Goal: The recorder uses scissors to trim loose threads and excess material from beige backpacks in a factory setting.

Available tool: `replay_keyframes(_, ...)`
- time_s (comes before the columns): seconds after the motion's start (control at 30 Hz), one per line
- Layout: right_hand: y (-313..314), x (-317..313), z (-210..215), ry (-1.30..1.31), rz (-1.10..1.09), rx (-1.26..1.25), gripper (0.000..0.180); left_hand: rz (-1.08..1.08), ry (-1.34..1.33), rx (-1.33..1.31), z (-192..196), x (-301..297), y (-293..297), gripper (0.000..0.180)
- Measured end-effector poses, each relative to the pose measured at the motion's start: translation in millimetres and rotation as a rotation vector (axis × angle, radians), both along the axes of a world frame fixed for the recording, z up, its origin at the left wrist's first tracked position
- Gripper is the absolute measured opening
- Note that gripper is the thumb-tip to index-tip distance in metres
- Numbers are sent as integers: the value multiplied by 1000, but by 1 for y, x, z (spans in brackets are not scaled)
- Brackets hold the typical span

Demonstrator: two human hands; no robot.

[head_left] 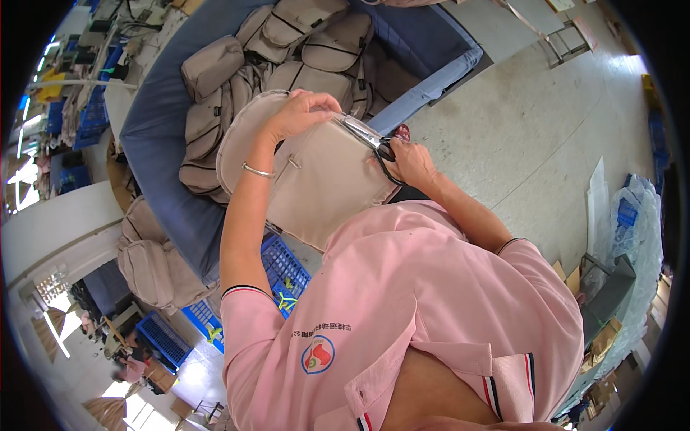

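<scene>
A beige fabric bag (338,179) with a zipper and piped edge lies across my lap, its rounded end toward the far left. My left hand (305,115) is closed on the bag's far edge, thumb and fingers pinched together near the scissor tips. In my right hand (410,164) are scissors (368,136) with black handles and metal blades. The blades lie along the bag's far right edge, pointing at my left hand. Whether they are cutting a thread is too small to tell.
Beyond the bag stands a big bin with blue cloth sides (162,129), piled with similar beige bags (305,79). More beige bags (154,266) lie at the left, near a blue plastic crate (282,262). Grey floor (517,129) stretches to the right, toward clear plastic wrapping (643,230).
</scene>
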State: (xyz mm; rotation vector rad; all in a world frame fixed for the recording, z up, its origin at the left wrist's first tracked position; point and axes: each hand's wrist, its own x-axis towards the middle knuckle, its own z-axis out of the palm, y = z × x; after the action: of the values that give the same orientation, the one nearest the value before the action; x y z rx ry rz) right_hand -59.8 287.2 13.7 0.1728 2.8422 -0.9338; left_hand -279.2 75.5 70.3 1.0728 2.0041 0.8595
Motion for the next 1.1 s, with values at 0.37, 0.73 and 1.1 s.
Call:
replay_keyframes(0.37, -3, -10, 18, 88, 64, 15, 69, 148, -138, 9, -5, 2, 0, 29)
replay_keyframes(0.73, 3, -4, -14, 86, 9, -43, 61, 695, 642, 309, 6, -18, -59, 22)
replay_keyframes(1.1, -10, -47, 26, 50, 53, -80, 76, 1013, 489, 72, -18, 3, -124, 33)
